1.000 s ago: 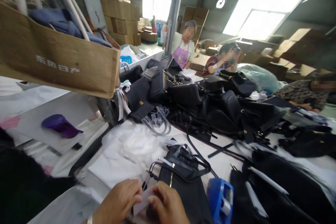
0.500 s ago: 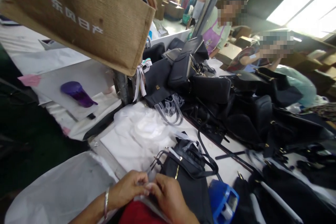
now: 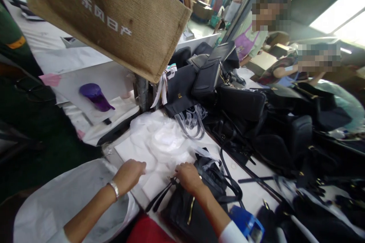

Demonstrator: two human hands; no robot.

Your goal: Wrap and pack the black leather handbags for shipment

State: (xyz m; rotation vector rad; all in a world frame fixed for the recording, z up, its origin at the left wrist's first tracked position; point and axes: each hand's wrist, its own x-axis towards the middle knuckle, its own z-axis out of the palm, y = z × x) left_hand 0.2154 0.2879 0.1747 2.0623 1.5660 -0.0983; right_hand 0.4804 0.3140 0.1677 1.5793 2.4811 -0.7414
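My left hand point(image 3: 129, 172) reaches forward onto a stack of white sheets point(image 3: 137, 152) on the table, fingers curled down on the top sheet; a metal bangle is on that wrist. My right hand point(image 3: 188, 177) rests closed at the top of a black handbag point(image 3: 185, 209) with a gold zip, right by its thin handles point(image 3: 159, 197). Crumpled clear plastic wrapping point(image 3: 162, 136) lies just beyond both hands.
A blue tape dispenser point(image 3: 246, 226) sits at my right forearm. A heap of black handbags point(image 3: 256, 121) fills the table's right side. A jute bag point(image 3: 114, 19) hangs overhead at left. A purple cap point(image 3: 95, 97) lies on grey board. Two other people work across the table.
My hands have parted from the small white piece they pinched together: the left went out onto the white sheets, the right onto the handbag's top. The view has tilted down and left.
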